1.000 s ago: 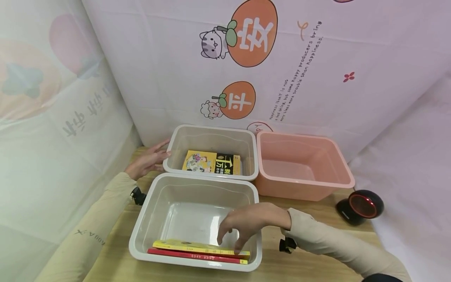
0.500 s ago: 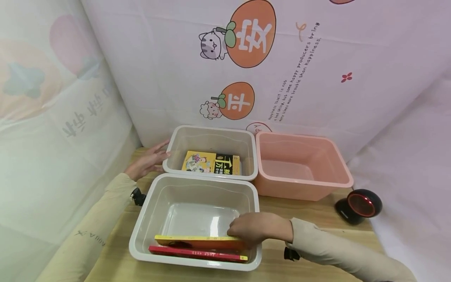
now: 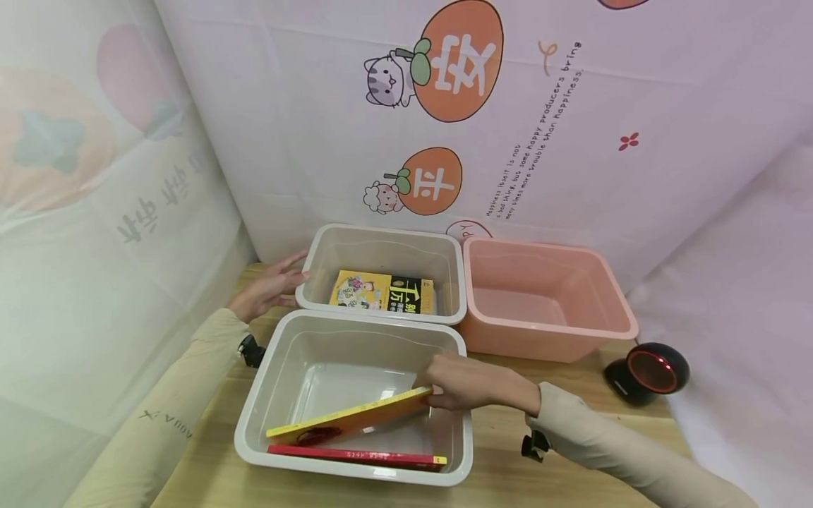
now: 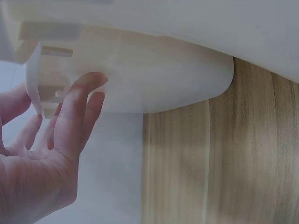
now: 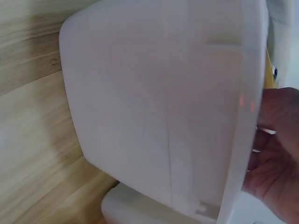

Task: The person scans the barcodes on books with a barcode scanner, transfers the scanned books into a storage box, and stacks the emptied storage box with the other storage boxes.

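Inside the near bin (image 3: 365, 342), a yellow book (image 3: 353, 418) gripped and part-raised, a red book (image 3: 356, 456) untouched

At the near bin's right side, the right hand (image 3: 464, 381) reaches over the rim and pinches one end of the yellow book. The right wrist view shows little more than a yellow sliver past the bin's wall, so the placing of each finger is hidden. The yellow book slants within the near bin, its right end raised toward the back, its left end lower, by the front left corner; whether that low end rests on the floor, I cannot tell. The red book runs along the near bin's front wall, lettered edge uppermost.

Directly behind the near bin stands a second pale bin (image 3: 400, 254), with a yellow cartoon cover (image 3: 358, 288) and a black-and-yellow cover (image 3: 409, 295) face up on its floor. The left hand (image 3: 269, 286) rests at that bin's left side, fingers spread and touching it rather than clasping. Behind the near bin and to its right is a pink bin (image 3: 521, 303).

Judging from how things lie, the work is partway: a hold on the yellow book looks secured, yet the lift seems unfinished, since the book remains within the near bin's walls. The red book appears wholly undone.
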The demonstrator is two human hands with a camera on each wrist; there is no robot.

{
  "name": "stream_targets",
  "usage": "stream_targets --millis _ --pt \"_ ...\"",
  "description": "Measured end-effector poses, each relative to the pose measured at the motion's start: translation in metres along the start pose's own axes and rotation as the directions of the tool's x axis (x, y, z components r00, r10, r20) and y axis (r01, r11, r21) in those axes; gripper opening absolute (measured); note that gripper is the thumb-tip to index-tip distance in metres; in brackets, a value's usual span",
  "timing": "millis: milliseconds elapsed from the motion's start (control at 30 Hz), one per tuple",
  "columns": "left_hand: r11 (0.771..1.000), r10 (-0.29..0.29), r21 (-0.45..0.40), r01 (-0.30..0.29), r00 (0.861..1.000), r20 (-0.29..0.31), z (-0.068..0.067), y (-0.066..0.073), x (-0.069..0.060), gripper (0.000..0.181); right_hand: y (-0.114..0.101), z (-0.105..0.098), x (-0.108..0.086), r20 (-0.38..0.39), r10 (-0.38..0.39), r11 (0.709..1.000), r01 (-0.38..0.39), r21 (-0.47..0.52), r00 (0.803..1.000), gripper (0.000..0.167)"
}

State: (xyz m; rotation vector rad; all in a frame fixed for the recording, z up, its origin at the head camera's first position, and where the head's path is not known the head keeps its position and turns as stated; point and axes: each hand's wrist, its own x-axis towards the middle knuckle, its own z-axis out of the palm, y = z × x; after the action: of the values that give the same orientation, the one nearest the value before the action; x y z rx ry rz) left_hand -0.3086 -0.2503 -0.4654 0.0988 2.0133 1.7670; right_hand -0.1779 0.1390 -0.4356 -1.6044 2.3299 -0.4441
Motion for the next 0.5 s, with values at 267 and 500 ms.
stream_targets --millis 267,500 --pt "1.0 0.0 0.006 0.0 1.0 0.002 0.001 0.0 0.002 0.075 0.011 -0.006 0.002 -0.215 -0.019 0.941 0.09 0.326 0.976 0.015" --pt "1.0 -0.002 0.01 0.002 1.0 0.003 -0.001 -0.002 0.002 0.077 0.013 0.002 0.006 -0.215 0.013 0.889 0.087 0.449 0.977 0.022"
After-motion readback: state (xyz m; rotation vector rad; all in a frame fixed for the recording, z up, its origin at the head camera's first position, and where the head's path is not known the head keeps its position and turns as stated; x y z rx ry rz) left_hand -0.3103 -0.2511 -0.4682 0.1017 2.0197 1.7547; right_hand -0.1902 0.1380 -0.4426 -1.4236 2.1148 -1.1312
